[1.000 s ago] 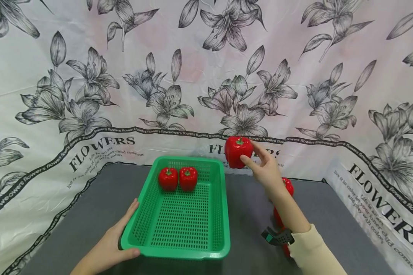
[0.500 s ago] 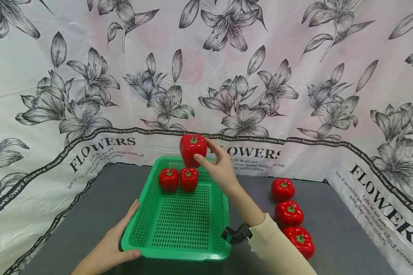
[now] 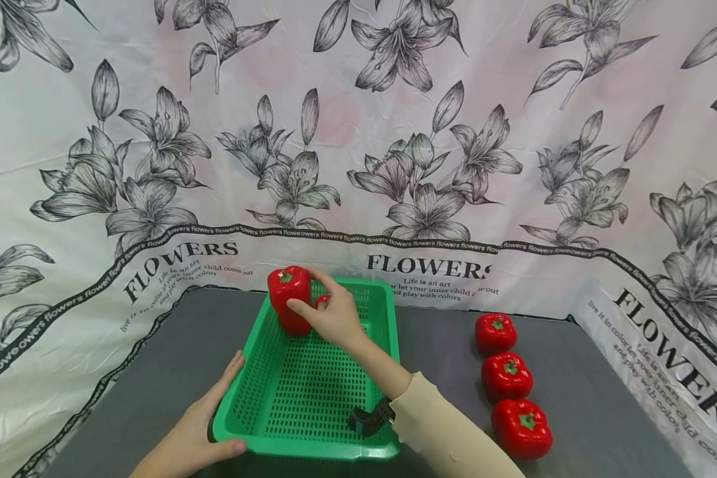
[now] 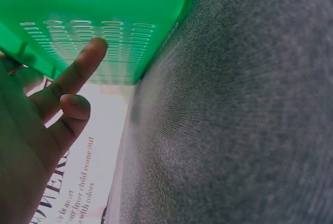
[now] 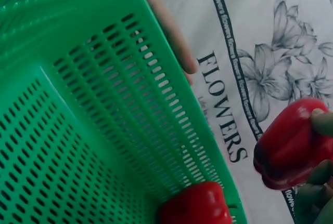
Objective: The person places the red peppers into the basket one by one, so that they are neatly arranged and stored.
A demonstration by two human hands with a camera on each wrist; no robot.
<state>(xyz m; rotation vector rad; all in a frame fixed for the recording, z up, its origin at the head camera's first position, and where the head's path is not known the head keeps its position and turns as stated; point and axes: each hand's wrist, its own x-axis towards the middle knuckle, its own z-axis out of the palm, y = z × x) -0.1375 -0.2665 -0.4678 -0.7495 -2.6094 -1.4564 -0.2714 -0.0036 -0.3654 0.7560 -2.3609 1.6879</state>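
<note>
My right hand [image 3: 337, 315] pinches a red bell pepper [image 3: 289, 284] between thumb and fingers, above the back left of the green basket [image 3: 305, 447]. In the right wrist view the held bell pepper [image 5: 286, 148] appears beyond the basket's rim. Two more peppers are in the basket: one [image 3: 294, 323] shows below the held one, the other [image 3: 322, 302] is mostly hidden by my right hand. At the basket's front left corner, my left hand [image 3: 194, 421] rests with extended fingers along the outer side. In the left wrist view its fingers [image 4: 78, 70] are beside the slotted wall.
Three red bell peppers stand in a row right of the basket: a far one [image 3: 496, 333], a middle one [image 3: 507, 376] and a near one [image 3: 522, 428]. Behind the grey tabletop [image 3: 436, 372] hangs a flower-printed cloth [image 3: 334, 159].
My right hand has carried the pepper leftward from right of the basket to over its back left, then lowered it. The row of three peppers has come into full view. My left hand has stayed put.
</note>
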